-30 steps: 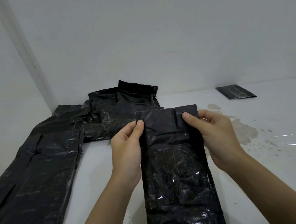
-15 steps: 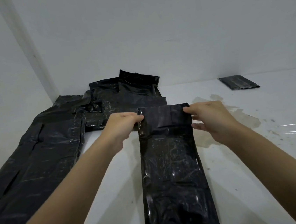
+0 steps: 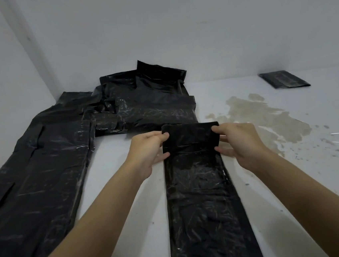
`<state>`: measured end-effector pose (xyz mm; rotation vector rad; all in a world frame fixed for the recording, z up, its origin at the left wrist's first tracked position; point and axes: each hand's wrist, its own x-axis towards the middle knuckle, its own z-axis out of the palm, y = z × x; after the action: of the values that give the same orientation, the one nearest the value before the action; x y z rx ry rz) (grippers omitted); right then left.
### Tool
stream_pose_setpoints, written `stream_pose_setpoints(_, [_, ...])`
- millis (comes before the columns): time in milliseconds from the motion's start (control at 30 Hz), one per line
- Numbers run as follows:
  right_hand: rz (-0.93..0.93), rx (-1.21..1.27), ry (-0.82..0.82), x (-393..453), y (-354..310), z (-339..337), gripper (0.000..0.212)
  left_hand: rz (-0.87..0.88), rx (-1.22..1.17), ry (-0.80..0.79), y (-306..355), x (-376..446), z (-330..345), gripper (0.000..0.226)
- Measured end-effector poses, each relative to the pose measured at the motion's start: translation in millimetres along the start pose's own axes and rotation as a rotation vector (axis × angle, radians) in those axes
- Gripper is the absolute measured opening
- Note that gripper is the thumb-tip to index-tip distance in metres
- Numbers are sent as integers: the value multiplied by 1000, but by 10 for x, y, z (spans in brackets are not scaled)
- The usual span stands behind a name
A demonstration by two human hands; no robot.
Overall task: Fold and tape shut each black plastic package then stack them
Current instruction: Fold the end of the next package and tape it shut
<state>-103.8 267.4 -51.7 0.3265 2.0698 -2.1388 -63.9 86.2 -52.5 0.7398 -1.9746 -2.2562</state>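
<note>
While your left hand and right hand pinch the bag fold between fingers, uneven pull could skew it; slick plastic may spring open on the table.

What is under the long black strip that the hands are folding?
Bare white table shows along both sides of the long black strip, so it lies on the table. Whatever is directly beneath or inside its folded far end, pinched by left hand and right hand, is covered.
</note>
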Motion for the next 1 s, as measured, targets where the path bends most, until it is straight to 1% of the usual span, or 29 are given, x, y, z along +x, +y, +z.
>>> stream_pose_setpoints(100, [3, 10, -4, 25, 16, -1, 10, 30, 1, -11, -31, 35, -17, 28])
stream_pose_setpoints(267, [-55, 42, -59, 15, 43, -44, 6, 89, 17, -38, -110, 29, -64, 18])
stream_pose_setpoints(333, [-93, 40, -115, -1, 69, -98, 10, 106, 8, -62, -133, 14, -94, 17])
stream_pose_setpoints(433, [-181, -24, -261, -50, 112, -176, 21, 180, 35, -137, -162, -26, -144, 15])
stream_pose_setpoints(500, [-233, -47, -286, -57, 156, -213, 35, 265, 105, -212, -182, -56, -184, 19])
stream_pose_setpoints(567, [-284, -104, -279, -41, 206, -257, 35, 370, 244, -277, -202, -90, -235, 21])
stream_pose_setpoints(633, [-376, -246, -317, -49, 246, -296, 24, 463, 427, -335, -226, -129, -281, 19])
stream_pose_setpoints(700, [-483, -345, -366, -76, 281, -329, 19, 506, 514, -390, -266, -161, -326, 16])
stream_pose_setpoints(767, [-624, -410, -388, -113, 303, -350, 24, 531, 529, -398, -297, -198, -351, 14])
stream_pose_setpoints(867, [-891, -573, -388, -112, 332, -371, 28, 557, 488, -372, -329, -212, -370, 11])
stream_pose_setpoints(1000, [-1128, -652, -345, -100, 340, -348, 20, 561, 457, -334, -353, -171, -379, 12])
